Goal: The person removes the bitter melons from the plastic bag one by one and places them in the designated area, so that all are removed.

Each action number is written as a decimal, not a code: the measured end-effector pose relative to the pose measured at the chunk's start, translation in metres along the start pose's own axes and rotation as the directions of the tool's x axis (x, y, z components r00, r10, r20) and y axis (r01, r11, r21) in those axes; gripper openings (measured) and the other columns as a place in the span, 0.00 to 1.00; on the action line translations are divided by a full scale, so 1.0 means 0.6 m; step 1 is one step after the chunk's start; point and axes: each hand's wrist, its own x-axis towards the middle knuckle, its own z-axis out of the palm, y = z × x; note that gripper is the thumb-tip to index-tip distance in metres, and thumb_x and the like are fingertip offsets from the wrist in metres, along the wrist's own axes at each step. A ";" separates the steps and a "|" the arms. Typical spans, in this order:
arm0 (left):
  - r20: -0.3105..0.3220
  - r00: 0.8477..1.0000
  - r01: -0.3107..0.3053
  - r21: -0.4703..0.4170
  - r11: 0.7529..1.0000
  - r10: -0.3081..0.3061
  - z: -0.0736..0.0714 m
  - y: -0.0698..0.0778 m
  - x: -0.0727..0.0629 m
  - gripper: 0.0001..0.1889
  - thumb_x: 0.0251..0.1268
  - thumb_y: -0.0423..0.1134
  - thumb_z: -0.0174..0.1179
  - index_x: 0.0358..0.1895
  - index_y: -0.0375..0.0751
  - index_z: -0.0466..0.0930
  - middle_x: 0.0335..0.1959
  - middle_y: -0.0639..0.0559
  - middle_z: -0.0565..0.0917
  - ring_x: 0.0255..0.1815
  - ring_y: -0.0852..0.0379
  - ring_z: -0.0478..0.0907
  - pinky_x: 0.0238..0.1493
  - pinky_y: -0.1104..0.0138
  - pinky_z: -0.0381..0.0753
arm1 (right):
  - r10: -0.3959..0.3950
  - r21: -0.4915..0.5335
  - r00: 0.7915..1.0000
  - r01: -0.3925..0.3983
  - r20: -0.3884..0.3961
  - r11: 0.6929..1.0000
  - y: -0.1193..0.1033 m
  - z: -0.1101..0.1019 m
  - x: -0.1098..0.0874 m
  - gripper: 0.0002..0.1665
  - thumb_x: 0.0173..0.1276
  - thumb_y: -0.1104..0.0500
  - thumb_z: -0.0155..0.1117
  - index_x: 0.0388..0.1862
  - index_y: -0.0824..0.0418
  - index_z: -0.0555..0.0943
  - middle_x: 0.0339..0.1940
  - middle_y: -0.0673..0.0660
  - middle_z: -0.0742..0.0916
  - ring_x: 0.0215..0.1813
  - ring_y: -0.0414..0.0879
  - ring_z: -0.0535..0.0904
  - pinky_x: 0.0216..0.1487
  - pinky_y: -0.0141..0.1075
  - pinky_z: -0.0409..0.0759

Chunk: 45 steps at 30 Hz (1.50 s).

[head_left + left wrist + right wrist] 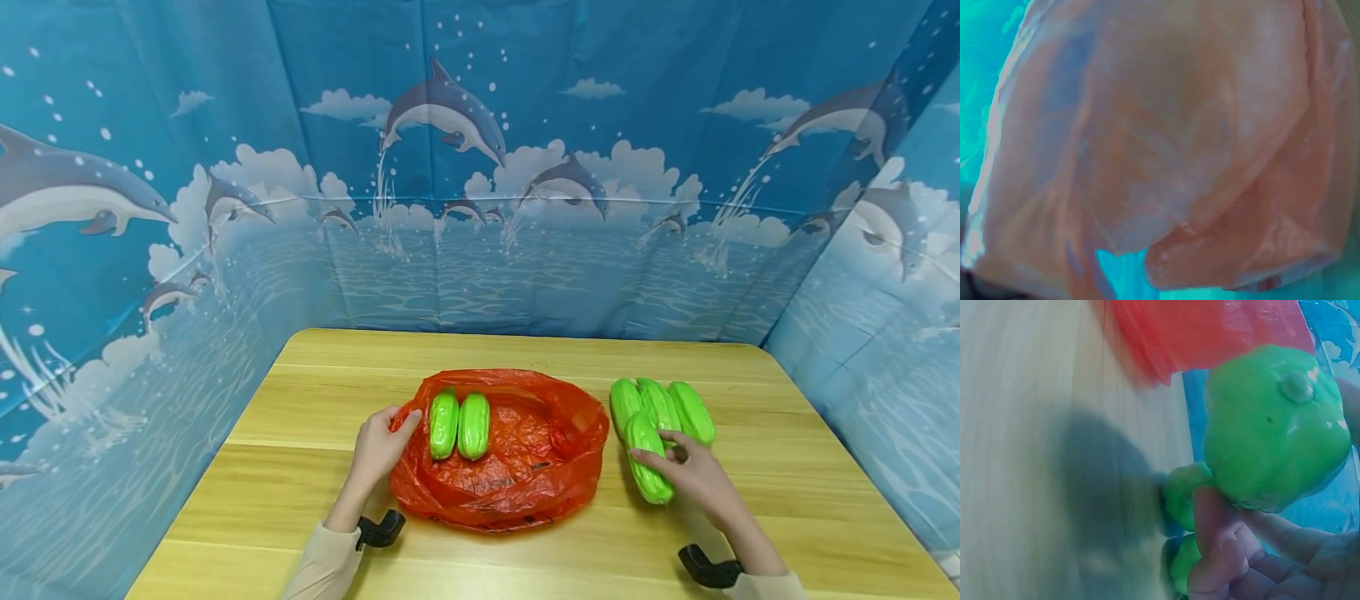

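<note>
A red plastic bag (pixel 517 500) lies spread with its mouth open, two shiny green gourd-like vegetables (pixel 473 427) side by side in its left part. At the bag's left rim, my left hand (pixel 378 450) pinches the plastic between thumb and fingers. Translucent reddish bag film (pixel 1179 137) fills most of the left wrist view and hides that hand. My right hand (pixel 693 473) grips another green gourd-like vegetable (pixel 647 458) from its right side, fingers and thumb about it. The right wrist view shows this vegetable (pixel 1272 431) end-on, raised off the table, its shadow below.
Three more green gourd-like vegetables (pixel 690 412) lie together behind the held one, right of the bag. All stand on a light wooden table (pixel 285 467). A blue curtain with dolphins (pixel 465 275) hangs behind and along the sides.
</note>
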 end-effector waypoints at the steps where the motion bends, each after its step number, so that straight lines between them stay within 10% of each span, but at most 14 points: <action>1: 0.003 1.000 0.003 0.000 1.000 -0.003 0.000 0.000 0.000 0.17 0.66 0.44 0.60 0.21 0.41 0.71 0.13 0.54 0.65 0.15 0.58 0.67 0.16 0.70 0.66 | 0.004 0.001 1.000 -0.004 0.000 1.000 0.001 0.000 -0.001 0.50 0.62 0.40 0.64 0.68 0.73 0.59 0.39 0.61 0.77 0.38 0.49 0.69 0.33 0.37 0.72; 45: 0.014 1.000 0.023 -0.007 1.000 -0.023 0.002 0.001 -0.002 0.16 0.66 0.43 0.60 0.22 0.40 0.72 0.14 0.53 0.67 0.16 0.57 0.67 0.17 0.70 0.66 | 0.079 -0.058 0.997 -0.077 0.016 0.995 0.042 0.010 -0.017 0.45 0.60 0.39 0.65 0.65 0.69 0.66 0.40 0.59 0.77 0.39 0.50 0.71 0.35 0.39 0.69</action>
